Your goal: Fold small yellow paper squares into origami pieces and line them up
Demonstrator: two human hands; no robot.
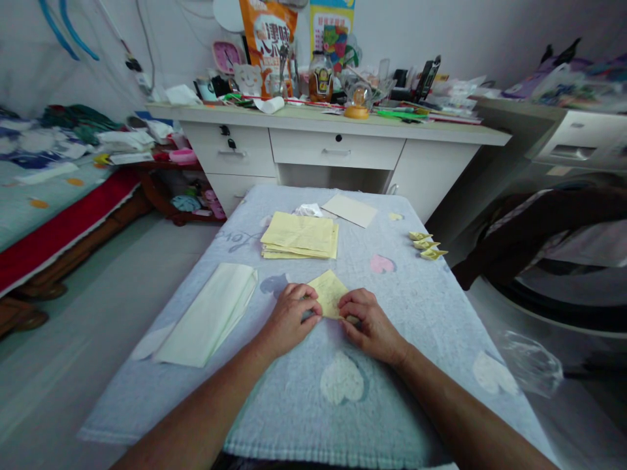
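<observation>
A small yellow sheet of paper (329, 292) lies on the cloth-covered table with one corner pointing away from me. My left hand (294, 314) pinches its left side, thumb and fingers closed on the edge. On the opposite side, my right hand (369, 324) grips the near right edge in the same way. The near edge appears folded, though my fingers partly cover it. Just beyond stands a stack of yellow paper (300, 234). Several folded yellow paper boats (426, 245) sit in a row at the table's right edge.
A folded pale green-white sheet (208, 316) lies at the left of the table (304, 418). Behind the stack are a cream card (350, 210) and crumpled white tissue (308, 209). A cluttered white desk (337, 140) stands beyond; a washing machine (578, 140) is at right.
</observation>
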